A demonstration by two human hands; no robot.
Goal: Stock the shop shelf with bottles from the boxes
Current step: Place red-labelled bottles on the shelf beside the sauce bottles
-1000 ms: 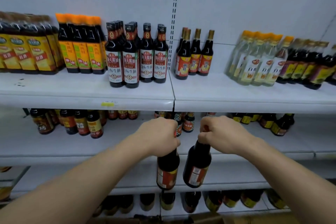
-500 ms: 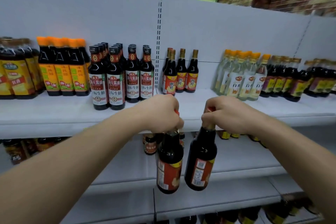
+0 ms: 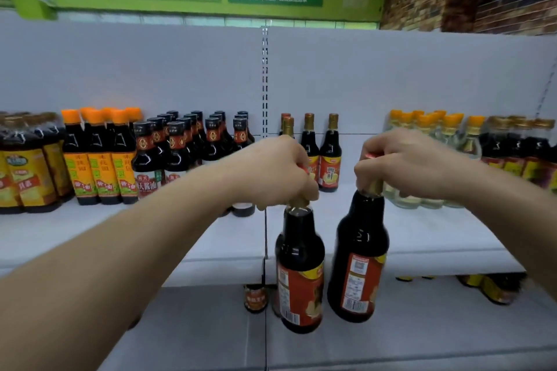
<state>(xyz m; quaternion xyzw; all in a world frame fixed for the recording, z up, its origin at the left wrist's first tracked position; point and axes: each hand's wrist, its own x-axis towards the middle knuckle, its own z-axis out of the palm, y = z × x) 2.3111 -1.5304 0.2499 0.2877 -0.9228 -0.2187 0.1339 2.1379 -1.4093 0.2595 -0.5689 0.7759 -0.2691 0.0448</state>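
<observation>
I hold two dark sauce bottles with orange-red labels by their gold-foiled necks. My left hand (image 3: 278, 173) grips the top of the left bottle (image 3: 300, 268). My right hand (image 3: 401, 166) grips the top of the right bottle (image 3: 360, 259). Both bottles hang upright in front of the edge of the white top shelf (image 3: 437, 238), their bases below the shelf's front lip. Three matching bottles (image 3: 330, 156) stand at the back of that shelf, just right of the slotted upright (image 3: 264, 75).
Left of the upright stand several black-capped soy bottles (image 3: 180, 153), orange-capped bottles (image 3: 96, 159) and yellow-labelled ones (image 3: 21, 166). Clear vinegar bottles (image 3: 434, 141) and dark bottles (image 3: 524, 153) fill the right. A lower shelf (image 3: 196, 319) holds a small jar (image 3: 255, 297).
Both hands have raised the two bottles from the lower shelves up to the top shelf's front edge. The view has tilted up, showing the green sign above.
</observation>
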